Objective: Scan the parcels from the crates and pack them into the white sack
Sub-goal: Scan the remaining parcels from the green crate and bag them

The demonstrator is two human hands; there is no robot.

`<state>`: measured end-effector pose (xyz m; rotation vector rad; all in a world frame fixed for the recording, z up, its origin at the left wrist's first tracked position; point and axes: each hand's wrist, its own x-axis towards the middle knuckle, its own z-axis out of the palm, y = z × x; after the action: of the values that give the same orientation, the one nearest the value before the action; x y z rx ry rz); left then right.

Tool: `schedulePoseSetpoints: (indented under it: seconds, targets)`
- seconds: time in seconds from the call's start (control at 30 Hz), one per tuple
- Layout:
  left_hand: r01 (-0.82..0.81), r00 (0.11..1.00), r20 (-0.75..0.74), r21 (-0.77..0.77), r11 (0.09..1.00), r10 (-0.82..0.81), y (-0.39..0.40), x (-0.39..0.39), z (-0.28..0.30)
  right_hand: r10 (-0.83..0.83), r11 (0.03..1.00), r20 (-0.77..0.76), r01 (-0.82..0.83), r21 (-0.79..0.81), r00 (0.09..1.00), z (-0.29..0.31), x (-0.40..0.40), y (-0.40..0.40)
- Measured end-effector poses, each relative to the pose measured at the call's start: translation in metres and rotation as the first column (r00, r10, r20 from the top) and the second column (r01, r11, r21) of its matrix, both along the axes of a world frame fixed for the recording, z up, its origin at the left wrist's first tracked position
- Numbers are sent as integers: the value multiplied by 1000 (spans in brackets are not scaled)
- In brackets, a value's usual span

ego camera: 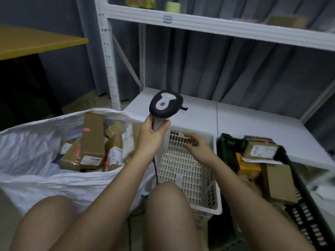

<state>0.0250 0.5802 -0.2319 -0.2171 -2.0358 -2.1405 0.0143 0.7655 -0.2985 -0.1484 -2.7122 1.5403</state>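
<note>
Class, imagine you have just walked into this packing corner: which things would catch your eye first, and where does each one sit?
First, the barcode scanner raised mid-frame, its grip held in the left hand. To the left gapes the white sack, heaped with brown parcels, a red scan line glowing on the tallest box. The right hand hovers open over an empty-looking white crate, with a dark crate of parcels at far right.

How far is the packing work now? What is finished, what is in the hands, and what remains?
Done: many parcels already lie in the white sack, and the white crate looks emptied. In hand: the left hand grips the scanner; the right hand hovers open over the white crate, holding nothing. Left: the dark crate still holds several parcels to scan and pack.
</note>
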Motion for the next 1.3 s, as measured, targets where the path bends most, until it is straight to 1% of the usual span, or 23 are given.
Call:
schedulePoseSetpoints:
  seconds: [0.1, 0.17, 0.27, 0.33, 0.43, 0.5, 0.57, 0.67, 0.8, 0.83, 0.9, 0.97, 1.07, 1.13, 1.17, 1.2, 1.23, 1.27, 1.3]
  targets:
    - [90, 996, -9, -39, 995, -90, 55, -1, -4, -79, 996, 28, 80, -25, 996, -9, 19, 53]
    - [167, 986, 22, -56, 984, -166, 92, 1, -13, -166, 985, 67, 169, -43, 984, -19, 34, 90]
    - [279, 957, 97, -47, 959, -273, 142, 10, -37, -323, 944, 119, 329, -34, 939, -41, 60, 146]
    - [347, 929, 149, -34, 937, -339, 172, 17, -55, -399, 912, 177, 410, -30, 900, -58, 77, 181]
    - [432, 882, 226, -36, 901, -414, 204, 26, -83, -472, 874, 239, 486, 0, 848, -82, 100, 224]
    - [454, 862, 268, -32, 890, -430, 215, 29, -103, -516, 851, 231, 525, 27, 825, -98, 110, 243]
    - [474, 844, 303, -39, 880, -442, 221, 31, -122, -545, 836, 230, 545, 69, 806, -116, 116, 258]
    - [481, 829, 353, -56, 875, -433, 224, 32, -144, -557, 828, 301, 547, 127, 774, -143, 127, 270]
    - [475, 806, 428, -58, 878, -408, 226, 33, -163, -553, 832, 332, 483, 273, 765, -172, 135, 278]
    - [473, 801, 445, -62, 879, -400, 227, 32, -166, -567, 822, 328, 495, 281, 755, -176, 132, 280]
    - [464, 796, 464, -54, 884, -390, 231, 30, -169, -600, 800, 300, 553, 233, 741, -178, 119, 283]
    - [454, 795, 469, -39, 890, -385, 237, 26, -169, -613, 790, 239, 580, 201, 753, -174, 99, 286]
    - [427, 801, 465, -3, 904, -377, 244, 22, -170, -585, 806, 139, 554, 208, 799, -163, 64, 292]
    - [410, 799, 479, 10, 912, -364, 247, 18, -173, -551, 830, 172, 514, 217, 817, -160, 38, 299]
    - [402, 795, 491, 14, 916, -356, 248, 16, -175, -537, 837, 219, 485, 253, 814, -160, 26, 301]
    - [395, 792, 500, 19, 919, -351, 248, 13, -177, -539, 827, 260, 445, 345, 801, -161, 16, 303]
    - [390, 790, 505, 24, 920, -348, 248, 10, -179, -563, 774, 268, 383, 505, 782, -162, 6, 305]
    - [385, 791, 504, 30, 922, -347, 248, 7, -181, -591, 661, 234, 297, 690, 772, -161, -3, 305]
    - [377, 793, 503, 37, 925, -343, 247, 4, -183, -588, 516, 182, 192, 835, 788, -160, -10, 306]
